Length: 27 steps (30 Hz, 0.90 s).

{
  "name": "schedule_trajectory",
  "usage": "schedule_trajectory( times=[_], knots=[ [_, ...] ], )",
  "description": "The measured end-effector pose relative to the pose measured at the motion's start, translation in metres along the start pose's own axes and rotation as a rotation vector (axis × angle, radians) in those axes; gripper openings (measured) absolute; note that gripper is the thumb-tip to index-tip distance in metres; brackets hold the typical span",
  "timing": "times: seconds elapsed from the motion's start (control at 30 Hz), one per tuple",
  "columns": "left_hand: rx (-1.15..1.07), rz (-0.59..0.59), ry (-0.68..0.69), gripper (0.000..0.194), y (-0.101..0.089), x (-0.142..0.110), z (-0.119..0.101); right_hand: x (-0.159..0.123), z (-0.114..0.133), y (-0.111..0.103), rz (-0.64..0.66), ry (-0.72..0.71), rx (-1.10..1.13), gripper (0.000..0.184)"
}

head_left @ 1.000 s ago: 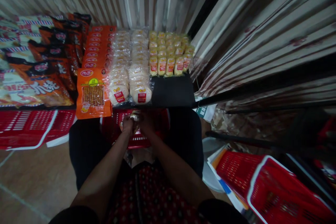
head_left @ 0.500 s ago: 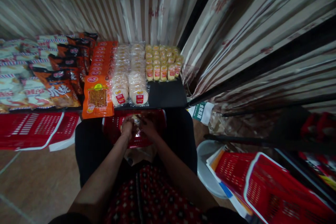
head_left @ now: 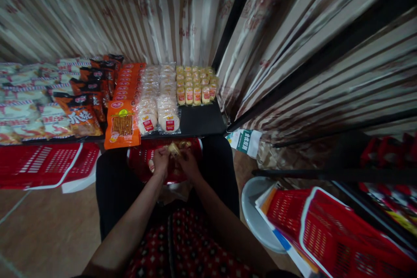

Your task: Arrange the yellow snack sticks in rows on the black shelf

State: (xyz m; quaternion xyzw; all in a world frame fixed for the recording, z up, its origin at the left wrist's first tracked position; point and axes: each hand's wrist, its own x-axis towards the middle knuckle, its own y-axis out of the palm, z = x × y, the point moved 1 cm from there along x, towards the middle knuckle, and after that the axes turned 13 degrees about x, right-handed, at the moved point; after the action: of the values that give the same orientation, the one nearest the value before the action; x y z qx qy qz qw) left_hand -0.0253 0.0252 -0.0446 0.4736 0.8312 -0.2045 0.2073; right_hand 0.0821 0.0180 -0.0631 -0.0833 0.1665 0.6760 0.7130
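Observation:
Between my thighs sits a red plastic basket (head_left: 140,169), partly under the shelf edge. Above it, my left hand (head_left: 160,161) and my right hand (head_left: 189,164) meet, their fingers closed on a small yellow wrapped snack (head_left: 173,148). Other small wrapped snacks (head_left: 185,143) lie in the basket beside my right hand. Similar yellow wrapped snacks (head_left: 197,94) stand in rows on the black shelf (head_left: 202,121) ahead. Left of those are two rows of round white packaged cakes (head_left: 169,122).
Orange snack packets (head_left: 122,126), orange-black bags (head_left: 81,115) and white bags (head_left: 21,117) fill the shelf's left. Red baskets (head_left: 35,165) are below left and at right (head_left: 339,239), by a pale round stool (head_left: 257,221). A black pole (head_left: 293,82) slants across the curtain (head_left: 195,13).
My hands have risen slightly and now hold a yellow wrapped snack between them; before, they were around shiny wrapping in the basket. The camera view has shifted slightly.

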Motion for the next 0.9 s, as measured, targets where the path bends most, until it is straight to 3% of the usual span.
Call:
schedule_trajectory(
  times=[0.17, 0.37, 0.63, 0.8, 0.9],
  knots=[
    [0.013, 0.059, 0.030, 0.011, 0.007, -0.016, -0.002, -0.018, 0.023, -0.008, -0.039, -0.158, -0.088, 0.021],
    [-0.033, 0.189, 0.114, 0.027, 0.014, -0.039, -0.013, -0.036, 0.044, -0.011, -0.104, -0.323, -0.265, 0.023],
    [-0.027, 0.317, 0.155, 0.028, 0.018, -0.041, -0.025, -0.042, 0.038, -0.008, -0.109, -0.665, -0.366, 0.025],
    [-0.089, 0.301, 0.126, 0.035, 0.022, -0.040, -0.033, -0.041, 0.049, -0.013, -0.123, -0.630, -0.330, 0.024],
    [-0.077, 0.259, 0.123, 0.037, 0.027, -0.042, -0.037, -0.038, 0.060, -0.019, -0.133, -0.531, -0.315, 0.022]
  ],
)
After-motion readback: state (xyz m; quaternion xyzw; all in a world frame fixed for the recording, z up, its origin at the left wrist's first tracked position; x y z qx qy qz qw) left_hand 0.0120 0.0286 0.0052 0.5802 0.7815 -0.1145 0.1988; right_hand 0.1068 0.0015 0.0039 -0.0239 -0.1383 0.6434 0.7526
